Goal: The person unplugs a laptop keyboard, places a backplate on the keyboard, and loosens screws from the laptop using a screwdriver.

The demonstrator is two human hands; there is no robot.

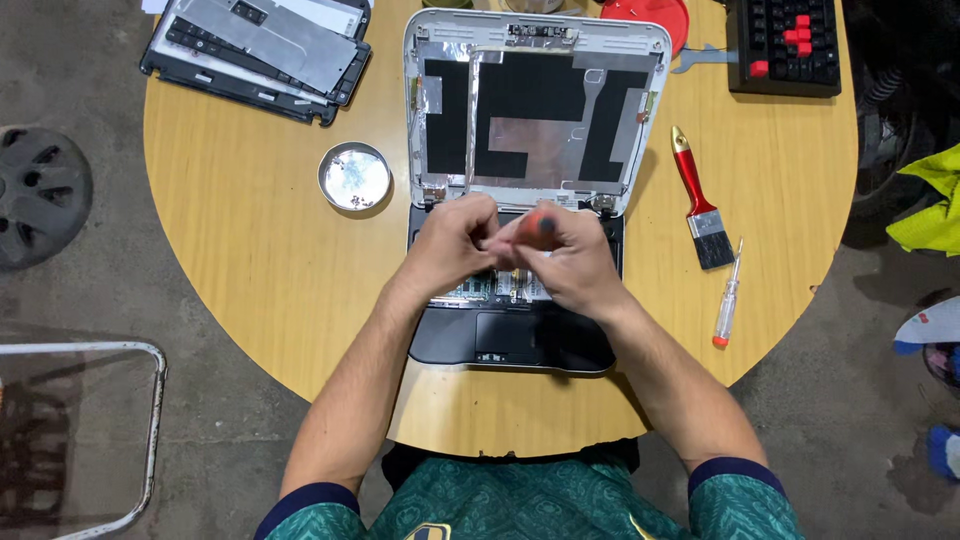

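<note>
You are working over an opened small laptop (520,200) lying at the middle of a round wooden table (250,250). Your left hand (452,243) and right hand (560,262) are meeting above the base, just near the hinge line. The right fingers are curling shut around an orange-and-black screwdriver handle (537,228); the left fingers are bunching closed against its tip end, though you cannot tell what they are pinching.

Progress, judged from the layout: the screen panel is already out, since the white lid is showing only foil and black shielding. The keyboard looks removed too, with circuit board showing under your hands. The palm rest and touchpad (505,335) are remaining in place, so base work seems left.

A small round metal dish (355,177) is sitting left of the laptop, holding what look like screws. Removed flat panels (262,52) are stacking at the far left. A red-handled paintbrush (697,197) and a slim clear-handled screwdriver (727,300) are lying to the right. A black keyboard with red keys (787,42) and a red lid (648,16) are resting at the far edge.

The floor is bare grey concrete; a hubcap (40,195) is lying left, a metal frame (95,440) near left.
</note>
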